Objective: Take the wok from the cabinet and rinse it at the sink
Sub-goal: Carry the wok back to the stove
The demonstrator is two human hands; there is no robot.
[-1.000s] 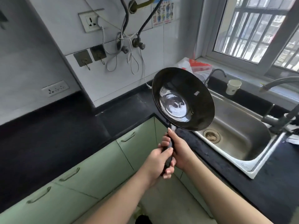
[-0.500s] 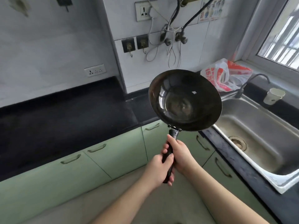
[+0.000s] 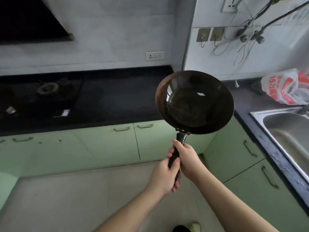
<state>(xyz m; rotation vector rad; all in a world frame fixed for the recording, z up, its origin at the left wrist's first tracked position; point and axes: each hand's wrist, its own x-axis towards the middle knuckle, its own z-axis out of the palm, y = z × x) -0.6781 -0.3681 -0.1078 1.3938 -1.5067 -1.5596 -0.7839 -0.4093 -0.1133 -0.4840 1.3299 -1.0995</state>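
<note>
Since half a second ago the view has swung left: the sink (image 3: pixel 284 129) has slid to the right edge, and a gas hob (image 3: pixel 41 96) with a range hood (image 3: pixel 30 19) above it has come into sight on the left. Both hands grip the wok's handle as before, and the wok (image 3: pixel 194 102) has tipped so its rim shows more brown at the left.

The left hand (image 3: pixel 164 175) is wrapped around the lower end of the black handle (image 3: pixel 175 156), fingers curled shut on it. The right hand (image 3: pixel 186 158) is clenched around the handle just above, thumb lying along it toward the pan. The dark wok is held in the air, bowl tilted toward the camera, in front of the corner where the two counter runs meet, left of the sink and apart from it. Nothing shows inside it but a glossy reflection.

A black countertop (image 3: pixel 120 99) runs along the back wall and turns down the right side, over pale green cabinet doors (image 3: pixel 107 146) that all look shut. A red-and-white plastic bag (image 3: pixel 287 87) lies on the counter behind the sink. The steel basin looks empty in the part that shows. On the tiled wall are a socket (image 3: pixel 155 55), two hooks (image 3: pixel 209 35) and hanging cables (image 3: pixel 242 47). The floor (image 3: pixel 66 198) is pale tile.
</note>
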